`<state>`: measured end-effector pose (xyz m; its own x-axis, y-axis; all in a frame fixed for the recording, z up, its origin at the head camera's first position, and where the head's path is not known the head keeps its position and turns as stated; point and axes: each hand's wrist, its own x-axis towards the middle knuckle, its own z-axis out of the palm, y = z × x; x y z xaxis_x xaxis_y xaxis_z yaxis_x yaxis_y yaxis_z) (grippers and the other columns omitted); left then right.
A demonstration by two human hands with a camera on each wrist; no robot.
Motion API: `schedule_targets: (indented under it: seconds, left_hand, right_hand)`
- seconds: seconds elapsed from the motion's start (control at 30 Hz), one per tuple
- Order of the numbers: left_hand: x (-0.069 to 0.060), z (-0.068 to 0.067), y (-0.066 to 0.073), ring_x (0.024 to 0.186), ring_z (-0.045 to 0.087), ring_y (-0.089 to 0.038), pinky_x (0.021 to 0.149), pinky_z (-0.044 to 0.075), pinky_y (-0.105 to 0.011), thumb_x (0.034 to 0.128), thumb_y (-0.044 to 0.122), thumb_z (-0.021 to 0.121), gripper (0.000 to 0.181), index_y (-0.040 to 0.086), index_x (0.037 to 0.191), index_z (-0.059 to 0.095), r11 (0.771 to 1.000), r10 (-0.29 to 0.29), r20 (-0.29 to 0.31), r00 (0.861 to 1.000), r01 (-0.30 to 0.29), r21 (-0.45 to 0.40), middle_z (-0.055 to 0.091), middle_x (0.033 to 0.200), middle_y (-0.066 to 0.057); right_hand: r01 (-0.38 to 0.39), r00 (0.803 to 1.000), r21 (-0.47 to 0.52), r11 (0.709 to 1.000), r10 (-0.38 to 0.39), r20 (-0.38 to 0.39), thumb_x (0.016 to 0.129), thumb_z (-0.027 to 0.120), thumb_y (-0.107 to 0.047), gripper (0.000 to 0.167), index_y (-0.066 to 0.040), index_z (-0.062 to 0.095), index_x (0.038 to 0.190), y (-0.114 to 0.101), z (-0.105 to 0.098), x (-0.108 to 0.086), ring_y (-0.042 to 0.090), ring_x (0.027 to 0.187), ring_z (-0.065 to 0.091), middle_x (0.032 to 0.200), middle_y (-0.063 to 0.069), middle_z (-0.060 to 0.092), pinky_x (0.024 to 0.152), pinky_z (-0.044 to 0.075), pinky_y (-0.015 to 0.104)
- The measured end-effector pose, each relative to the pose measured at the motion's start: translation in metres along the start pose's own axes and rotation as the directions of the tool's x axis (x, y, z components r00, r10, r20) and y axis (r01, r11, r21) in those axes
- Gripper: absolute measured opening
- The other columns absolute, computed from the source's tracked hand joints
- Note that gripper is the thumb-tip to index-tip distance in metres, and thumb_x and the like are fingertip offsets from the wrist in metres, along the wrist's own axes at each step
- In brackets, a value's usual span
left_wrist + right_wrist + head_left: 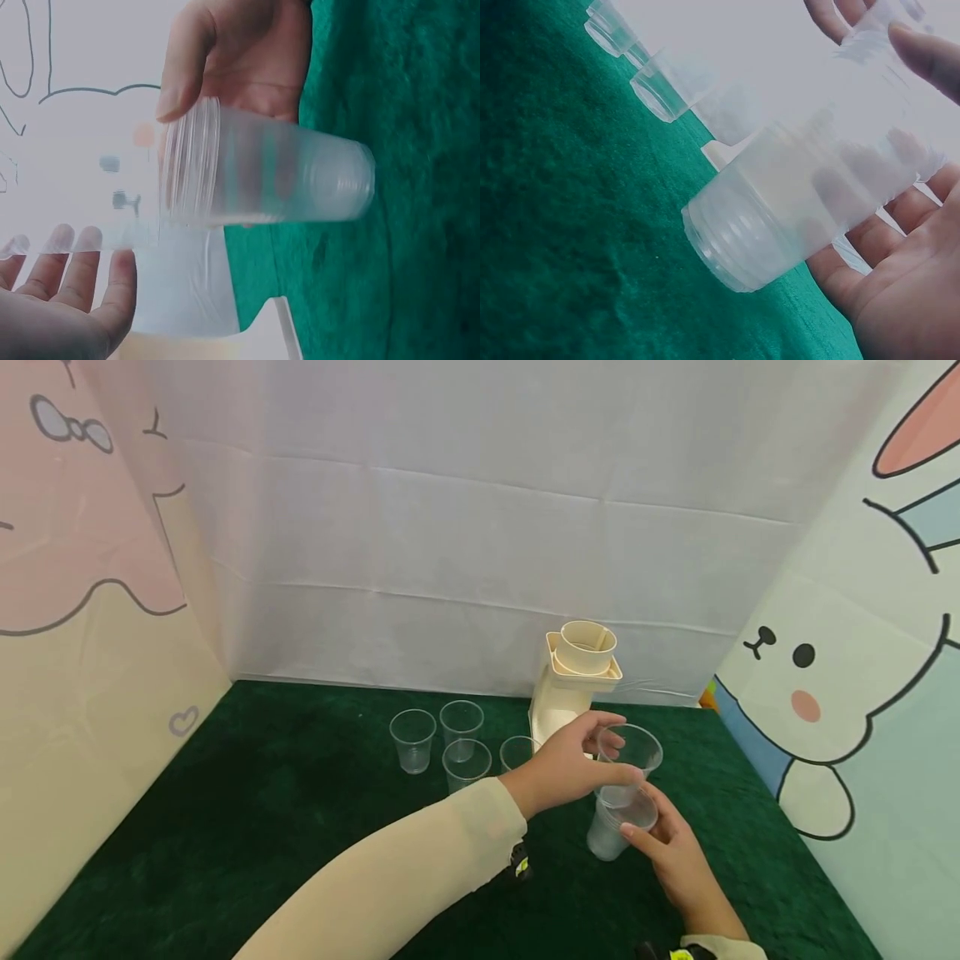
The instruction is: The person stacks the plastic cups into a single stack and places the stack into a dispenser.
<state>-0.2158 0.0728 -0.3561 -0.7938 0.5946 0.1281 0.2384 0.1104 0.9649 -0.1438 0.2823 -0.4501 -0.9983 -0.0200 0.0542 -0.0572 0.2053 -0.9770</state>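
My left hand (562,767) holds a clear plastic cup (647,752) near its rim, with the thumb on the near side and fingers on the far side. The cup's base overlaps the mouth of a stack of clear plastic cups (609,839) just below. My right hand (681,860) grips that stack near its rims, fingers round the far side. In the left wrist view the stacked rims (191,161) lie close together by the right thumb. The stack's ridged base (727,247) hangs above the green cloth in the right wrist view.
Several single clear cups (413,743) stand upright left of my left forearm, one partly hidden by the wrist. A cream plastic holder (562,693) with a round top stands behind my hands. Green cloth (247,827) covers the table; printed curtains (465,543) enclose it.
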Motion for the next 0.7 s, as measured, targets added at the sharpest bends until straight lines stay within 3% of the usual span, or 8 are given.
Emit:
schedule_targets:
  seconds: [0.23, 0.43, 0.6, 0.7]
  left_hand:
    - [0.005, 0.010, 0.001, 0.112, 0.055, -0.003, 0.092, 0.051, -0.028, 0.0906, 0.039, 0.080, 0.063, 0.030, 0.146, 0.052, 1.000, -0.004, 0.021, 1.000, 0.004, -0.015, 0.063, 0.125, 0.012]
    - [0.005, 0.015, 0.000, 0.116, 0.054, -0.003, 0.095, 0.051, -0.033, 0.0893, 0.042, 0.081, 0.064, 0.032, 0.145, 0.053, 0.999, -0.038, 0.023, 0.999, 0.037, 0.035, 0.061, 0.123, 0.017]
    - [0.001, 0.016, -0.004, 0.122, 0.053, -0.004, 0.097, 0.051, -0.033, 0.0889, 0.043, 0.081, 0.064, 0.031, 0.145, 0.053, 0.996, -0.074, 0.017, 0.997, 0.073, 0.048, 0.061, 0.128, 0.014]
    - [-0.001, 0.018, -0.009, 0.125, 0.052, -0.005, 0.099, 0.051, -0.034, 0.0888, 0.043, 0.081, 0.063, 0.031, 0.145, 0.054, 0.994, -0.092, 0.008, 0.996, 0.092, 0.060, 0.060, 0.134, 0.012]
  right_hand:
    - [0.032, 0.999, 0.000, 0.999, -0.032, 0.001, 0.105, 0.060, -0.011, 0.065, -0.010, 0.027, 0.162, 0.005, -0.001, -0.001, -0.001, 0.125, 0.050, 0.154, 0.009, 0.037, 0.093, 0.047, 0.017]
    - [0.036, 0.999, 0.010, 0.999, -0.037, 0.027, 0.106, 0.058, -0.012, 0.069, -0.008, 0.020, 0.164, 0.005, -0.002, -0.001, -0.004, 0.125, 0.049, 0.159, 0.020, 0.033, 0.094, 0.046, 0.017]
    - [0.022, 1.000, 0.002, 1.000, -0.022, 0.020, 0.106, 0.060, -0.014, 0.067, -0.008, 0.025, 0.162, 0.005, -0.002, 0.000, -0.001, 0.125, 0.050, 0.158, 0.015, 0.035, 0.095, 0.047, 0.018]
    - [0.050, 0.998, 0.018, 0.999, -0.051, 0.033, 0.106, 0.059, -0.011, 0.062, -0.006, 0.029, 0.160, 0.006, -0.002, 0.000, 0.003, 0.125, 0.053, 0.155, 0.013, 0.036, 0.094, 0.049, 0.021]
